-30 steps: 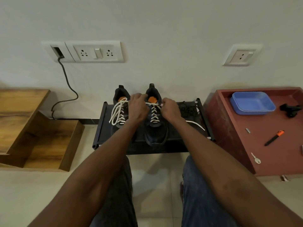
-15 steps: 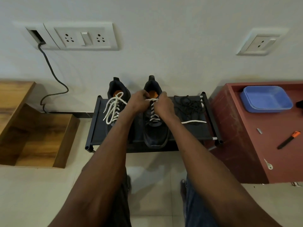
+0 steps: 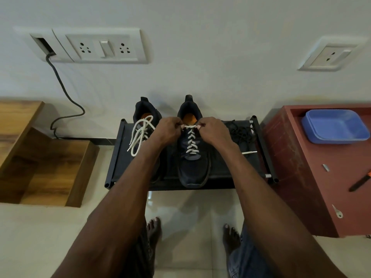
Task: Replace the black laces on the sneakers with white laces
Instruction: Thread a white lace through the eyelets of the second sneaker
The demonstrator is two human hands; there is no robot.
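You are at the top eyelets of the right-hand sneaker (image 3: pixel 193 157), which sits on the black rack (image 3: pixel 116 157) w/ its toe toward you; the white lace (image 3: pixel 190 137) is crossed up the full eyelet run. Left hand (image 3: pixel 168 129) pinches the lace end on its side, right hand (image 3: pixel 212 130) pinches the other end, w/ a short taut span betw. them across the tongue. Judged step: seat the top crossing, then tie off. Pull both ends outward w/ equal tension so the crossings stay even; avoid lifting the shoe off the rack. Check end lengths match before knotting; the free tail (image 3: pixel 249 152) lies to the right on the rack. The left-hand sneaker (image 3: pixel 145 111) already carries a white lace (image 3: pixel 138 135), loose, approx. untied. The black laces (image 3: pixel 241 131) lie heaped at the rack's right end, apart from both shoes.
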